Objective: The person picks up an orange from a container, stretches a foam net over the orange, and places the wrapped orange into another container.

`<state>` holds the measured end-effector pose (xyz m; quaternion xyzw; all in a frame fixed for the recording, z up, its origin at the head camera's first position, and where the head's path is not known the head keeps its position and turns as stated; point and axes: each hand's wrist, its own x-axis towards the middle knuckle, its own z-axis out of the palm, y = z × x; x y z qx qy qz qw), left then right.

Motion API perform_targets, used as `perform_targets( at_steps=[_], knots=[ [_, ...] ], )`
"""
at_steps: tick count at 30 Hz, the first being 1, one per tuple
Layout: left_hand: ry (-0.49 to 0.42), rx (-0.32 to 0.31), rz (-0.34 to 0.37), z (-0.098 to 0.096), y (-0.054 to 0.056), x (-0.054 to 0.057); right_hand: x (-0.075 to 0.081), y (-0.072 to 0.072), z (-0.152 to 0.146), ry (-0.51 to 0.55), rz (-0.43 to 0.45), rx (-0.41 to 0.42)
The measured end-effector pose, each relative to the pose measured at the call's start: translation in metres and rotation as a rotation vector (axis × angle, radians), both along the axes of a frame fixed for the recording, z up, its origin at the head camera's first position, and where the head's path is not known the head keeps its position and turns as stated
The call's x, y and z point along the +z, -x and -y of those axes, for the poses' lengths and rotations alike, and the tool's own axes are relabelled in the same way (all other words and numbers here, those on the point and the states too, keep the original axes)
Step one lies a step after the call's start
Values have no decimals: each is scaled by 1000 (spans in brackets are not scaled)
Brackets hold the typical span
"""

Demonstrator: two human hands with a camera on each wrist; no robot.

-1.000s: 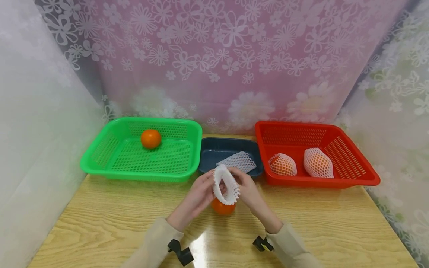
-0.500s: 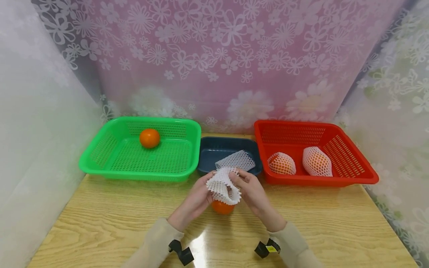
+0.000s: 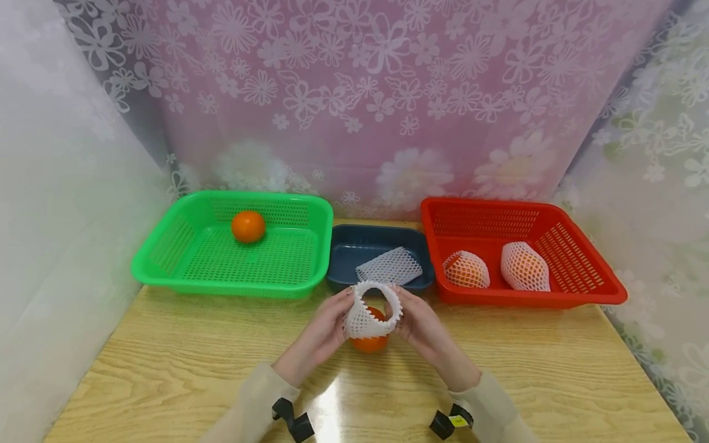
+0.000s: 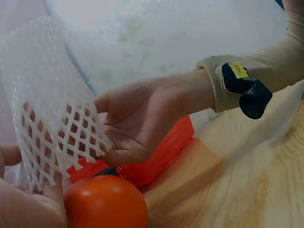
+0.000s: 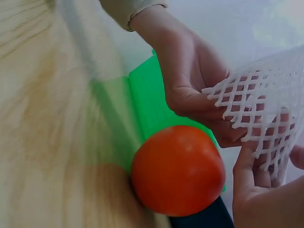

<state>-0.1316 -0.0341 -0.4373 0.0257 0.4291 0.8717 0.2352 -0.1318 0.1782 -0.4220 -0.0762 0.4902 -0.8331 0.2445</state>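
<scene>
One white foam net sleeve (image 3: pixel 361 325) is stretched between the left hand (image 3: pixel 325 323) and the right hand (image 3: pixel 423 325), each with fingers curled partway, gripping opposite sides of its mesh. Its mouth gapes as a rounded ring. An orange fruit (image 3: pixel 370 345) sits bare on the wooden worktop (image 3: pixel 183 351), between the hands and just below the sleeve, not inside it.

Behind, from left to right: a green basket (image 3: pixel 238 289) with another orange fruit (image 3: pixel 248 226), a dark blue tray (image 3: pixel 344 259) with a spare net sleeve (image 3: pixel 390 266) lying flat, and a red basket (image 3: pixel 532 299) with a netted fruit (image 3: pixel 467 271) and a second netted fruit (image 3: pixel 525 267).

For a good stretch, both hands should pull evenly, making the mouth wider than the fruit; tugging from one point could tear thin strands. Centring the ring over the fruit, fingertips spread aside, would likely prevent snagging.
</scene>
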Motion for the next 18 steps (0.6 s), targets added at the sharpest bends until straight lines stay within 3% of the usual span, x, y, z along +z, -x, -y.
perform_targets(
  at_steps=[7, 14, 18],
  knots=[
    [109, -4, 46, 8, -3, -15, -16, -5, -2, -169, 93, -85],
    [219, -5, 35, 13, -4, -23, -30, -6, -6, -120, 110, -57],
    [241, 11, 35, 13, -4, -27, -34, -6, -6, -175, 119, -64]
  ],
)
